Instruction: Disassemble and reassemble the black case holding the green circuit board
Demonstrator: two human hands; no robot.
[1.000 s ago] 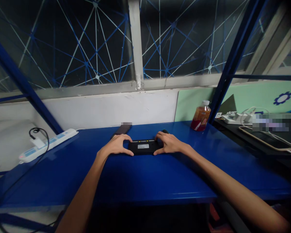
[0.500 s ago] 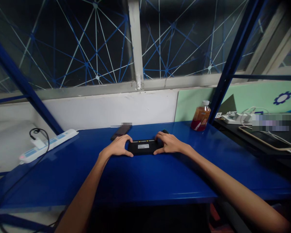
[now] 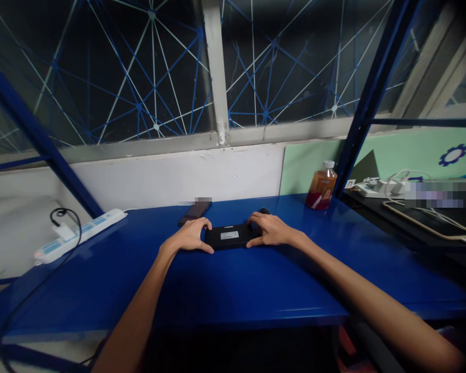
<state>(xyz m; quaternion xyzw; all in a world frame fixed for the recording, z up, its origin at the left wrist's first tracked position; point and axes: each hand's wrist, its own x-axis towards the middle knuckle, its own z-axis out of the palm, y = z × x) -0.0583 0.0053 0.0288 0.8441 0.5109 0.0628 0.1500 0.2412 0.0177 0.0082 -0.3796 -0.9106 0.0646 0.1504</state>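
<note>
A flat black rectangular device or box (image 3: 233,242) with a white label on its face lies on the blue table in front of me; its exact kind cannot be made out. My left hand (image 3: 191,234) is closed around its left end, thumb on the near edge and fingers at the far side. On the right end, my right hand (image 3: 270,229) grips it the same way, thumb near and fingers curled over the far corner. A small dark object (image 3: 264,211) shows just behind my right hand, mostly hidden. Beyond my left hand lies a dark phone (image 3: 196,211).
A white power strip (image 3: 81,235) with a black cable plugged in lies along the left of the blue table (image 3: 225,290). A bottle of reddish drink (image 3: 321,186) stands at the back right. Past the blue frame post, a black table holds a phone (image 3: 427,220) and white cables.
The row of white and yellow marks along the box's far edge no longer shows; a small pale mark is there instead. Both hands keep almost the same place and grip.
</note>
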